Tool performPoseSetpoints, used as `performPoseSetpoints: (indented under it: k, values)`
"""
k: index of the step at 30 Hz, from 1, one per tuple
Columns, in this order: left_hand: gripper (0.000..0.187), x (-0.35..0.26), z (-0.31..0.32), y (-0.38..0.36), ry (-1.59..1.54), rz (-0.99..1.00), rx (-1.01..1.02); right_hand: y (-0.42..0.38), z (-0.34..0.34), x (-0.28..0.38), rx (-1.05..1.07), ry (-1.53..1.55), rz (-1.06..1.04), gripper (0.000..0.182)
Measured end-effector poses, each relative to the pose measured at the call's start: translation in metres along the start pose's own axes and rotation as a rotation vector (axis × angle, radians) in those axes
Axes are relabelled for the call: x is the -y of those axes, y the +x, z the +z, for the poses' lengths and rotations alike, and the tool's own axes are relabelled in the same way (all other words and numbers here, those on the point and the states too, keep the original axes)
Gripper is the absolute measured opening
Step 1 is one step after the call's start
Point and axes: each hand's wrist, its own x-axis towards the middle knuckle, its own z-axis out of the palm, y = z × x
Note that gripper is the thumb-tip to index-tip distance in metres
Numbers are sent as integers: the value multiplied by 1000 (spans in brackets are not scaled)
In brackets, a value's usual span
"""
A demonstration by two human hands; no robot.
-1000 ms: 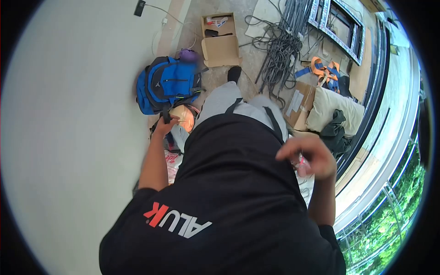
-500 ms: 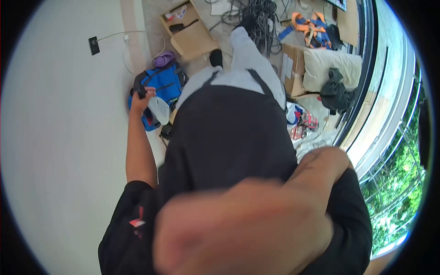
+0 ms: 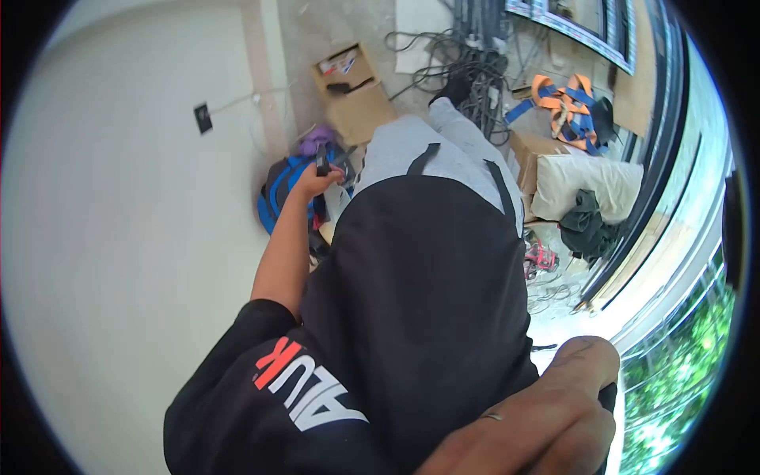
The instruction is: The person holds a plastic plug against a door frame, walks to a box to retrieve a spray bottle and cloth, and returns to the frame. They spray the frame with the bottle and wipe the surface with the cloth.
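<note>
My left hand (image 3: pixel 318 184) is out to the left near hip height, its fingers closed around a spray bottle (image 3: pixel 336 203) with a black head and a whitish, see-through body. Part of the bottle is behind my hand and my clothes. Below it on the floor is a blue bag (image 3: pixel 275 190) with black straps, and a purple bundle (image 3: pixel 317 140) lies at its top end. My right hand (image 3: pixel 522 443) is raised close in front of my chest, wrist bent, near the lower frame edge. Its fingers are cut off or hidden, so whatever it holds does not show.
A pale wall (image 3: pixel 150 237) with a black socket (image 3: pixel 203 118) runs along my left. Ahead lie an open cardboard box (image 3: pixel 360 103) and tangled black cables (image 3: pixel 479 75). To the right are an orange-blue harness (image 3: pixel 566 111), a beige cushion (image 3: pixel 590 186), a dark cloth (image 3: pixel 586 226) and the window frame.
My right hand has dropped away from in front of the camera toward the lower right. The left hand with the spray bottle is now closer to my leg. The view has shifted.
</note>
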Motion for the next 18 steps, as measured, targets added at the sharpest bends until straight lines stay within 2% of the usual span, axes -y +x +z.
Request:
performPoseSetpoints:
  k: [1, 4, 6, 7, 10, 15, 18]
  values:
    - [18, -13, 1, 15, 11, 61, 24, -2, 12, 1, 45, -107, 28, 28]
    - [20, -59, -10, 35, 65, 123, 46, -15, 50, 23, 120, -1047, 66, 27]
    - [21, -106, -11, 58, 74, 179, 20, -29, 66, 26, 190, -1353, 14, 26]
    - [22, -126, -20, 72, 112, 228, 80, -35, 72, 25, 228, -1462, -13, 25]
    - [26, -200, -34, 86, 262, 234, 47, -54, 86, 22, 314, -1669, -105, 23]
    - [26, -314, -59, 103, 614, 227, 82, -57, 95, 20, 473, -1802, -301, 21]
    - [24, -355, -73, 136, 804, 268, 138, -40, 99, 19, 566, -1875, -396, 19]
